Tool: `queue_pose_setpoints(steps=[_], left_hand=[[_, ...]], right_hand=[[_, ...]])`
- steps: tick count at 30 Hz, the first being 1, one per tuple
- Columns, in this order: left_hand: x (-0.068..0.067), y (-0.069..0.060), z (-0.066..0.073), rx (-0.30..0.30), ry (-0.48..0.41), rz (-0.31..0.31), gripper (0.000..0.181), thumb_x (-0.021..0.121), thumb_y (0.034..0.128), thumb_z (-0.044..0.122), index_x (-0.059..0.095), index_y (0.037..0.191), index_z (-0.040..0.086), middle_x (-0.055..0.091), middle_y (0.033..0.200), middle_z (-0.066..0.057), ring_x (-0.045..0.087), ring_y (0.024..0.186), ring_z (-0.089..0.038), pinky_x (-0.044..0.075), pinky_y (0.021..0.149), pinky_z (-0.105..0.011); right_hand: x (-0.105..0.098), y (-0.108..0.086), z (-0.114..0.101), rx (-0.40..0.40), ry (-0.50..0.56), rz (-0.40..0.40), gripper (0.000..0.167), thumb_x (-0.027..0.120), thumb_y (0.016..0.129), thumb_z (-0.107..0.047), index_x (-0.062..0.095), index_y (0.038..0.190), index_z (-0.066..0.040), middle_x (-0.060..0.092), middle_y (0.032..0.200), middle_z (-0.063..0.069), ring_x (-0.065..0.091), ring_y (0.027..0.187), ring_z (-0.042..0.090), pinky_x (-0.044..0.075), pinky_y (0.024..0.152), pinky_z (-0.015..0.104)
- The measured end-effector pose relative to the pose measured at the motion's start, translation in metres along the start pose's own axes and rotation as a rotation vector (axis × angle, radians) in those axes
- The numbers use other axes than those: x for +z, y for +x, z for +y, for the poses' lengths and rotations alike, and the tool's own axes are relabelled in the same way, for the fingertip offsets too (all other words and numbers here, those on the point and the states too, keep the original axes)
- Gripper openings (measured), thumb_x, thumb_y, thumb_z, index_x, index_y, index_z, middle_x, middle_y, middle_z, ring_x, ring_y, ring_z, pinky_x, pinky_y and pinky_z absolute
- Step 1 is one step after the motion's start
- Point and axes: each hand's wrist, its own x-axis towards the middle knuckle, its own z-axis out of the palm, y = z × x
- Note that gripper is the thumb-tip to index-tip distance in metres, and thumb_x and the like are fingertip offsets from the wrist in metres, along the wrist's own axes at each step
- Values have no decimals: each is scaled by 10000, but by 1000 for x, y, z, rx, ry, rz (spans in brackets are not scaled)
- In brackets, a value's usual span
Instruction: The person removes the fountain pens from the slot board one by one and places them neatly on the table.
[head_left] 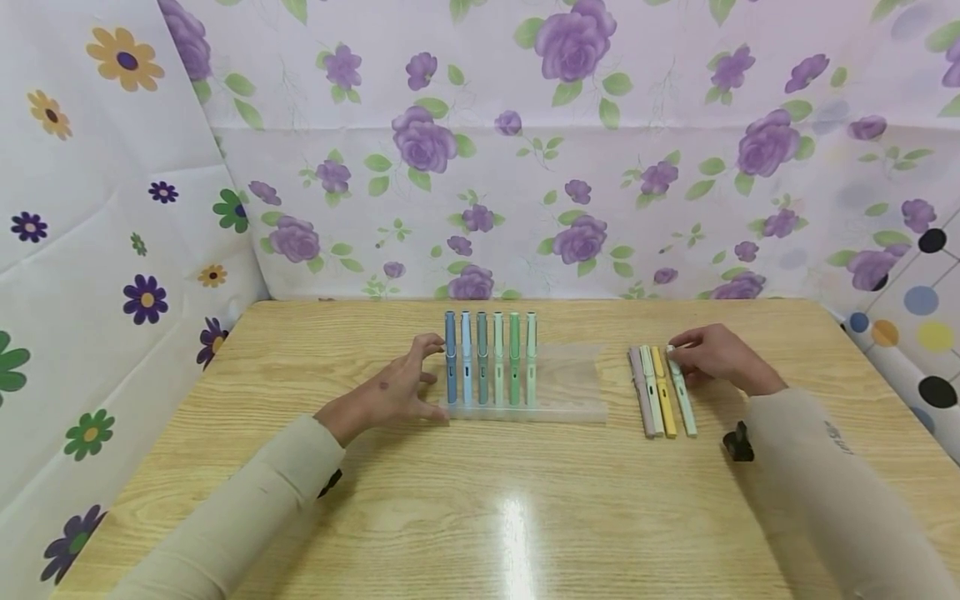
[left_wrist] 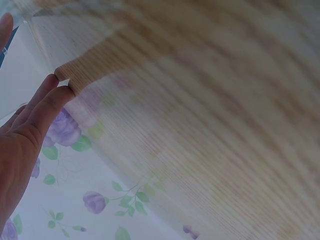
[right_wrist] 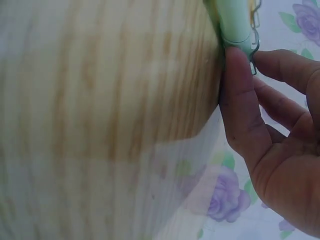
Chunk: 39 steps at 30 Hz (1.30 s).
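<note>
Several capped fountain pens (head_left: 482, 367) stand side by side in a clear plastic holder (head_left: 570, 413), running from blue on the left to pale green on the right. At the holder's left end is my left hand (head_left: 397, 387), its fingers spread loosely, with the thumb by the front corner and the index finger close to the blue pen (head_left: 451, 371). My right hand (head_left: 712, 357) pinches a pale green fountain pen (right_wrist: 234, 22) near its clip end, between thumb and fingers. That pen lies slanted beside a mauve pen (head_left: 641, 396), a whitish-green pen (head_left: 652, 400) and a yellow pen (head_left: 663, 392).
The wooden table (head_left: 420, 517) ends at the back against a floral sheet (head_left: 517, 183). Another flower-patterned sheet (head_left: 82, 250) hangs on the left. Black wrist-camera mounts sit under both sleeves, one by the right forearm (head_left: 738, 443).
</note>
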Motion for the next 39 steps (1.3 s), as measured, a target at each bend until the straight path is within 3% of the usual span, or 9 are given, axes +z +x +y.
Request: queue_pose_setpoints(steps=[10, 19, 26, 31, 39], left_hand=[[0, 0, 2, 2, 15, 4, 1009, 872, 777, 111, 125, 1455, 148, 250, 1572, -244, 552, 1226, -462, 497, 972, -535], [0, -1, 0, 13, 28, 6, 1004, 876, 776, 124, 131, 1448, 153, 252, 1575, -248, 561, 1215, -459, 481, 994, -534], [0, -2, 2, 27, 31, 6, 1004, 874, 780, 139, 126, 1449, 142, 252, 1569, -262, 566, 1207, -462, 479, 992, -545], [-1, -1, 2, 29, 41, 13, 1000, 872, 784, 148, 124, 1448, 131, 261, 1561, -271, 572, 1198, -462, 461, 1004, -564], [0, 0, 1, 33, 32, 10, 1002, 875, 777, 135, 125, 1442, 138, 264, 1559, -271, 576, 1191, -464, 478, 987, -556]], right_hand=[[4, -2, -2, -19, 13, -33, 490, 546, 1036, -135, 425, 1391, 180, 670, 1099, 253, 674, 812, 163, 596, 689, 327], [7, -3, -7, -19, 22, -32, 507, 551, 1034, -163, 426, 1388, 177, 654, 1145, 276, 700, 782, 172, 602, 688, 334], [-6, -8, -14, -70, -54, -18, 518, 518, 1054, -206, 422, 1397, 170, 647, 1115, 268, 688, 873, 250, 599, 746, 373], [-13, -14, -35, -140, -46, 12, 520, 502, 1065, -233, 424, 1417, 142, 561, 1265, 346, 646, 1022, 385, 580, 842, 436], [-1, -17, -82, -243, -36, 14, 458, 518, 1061, -207, 484, 1401, 98, 577, 1294, 320, 627, 1124, 424, 534, 928, 495]])
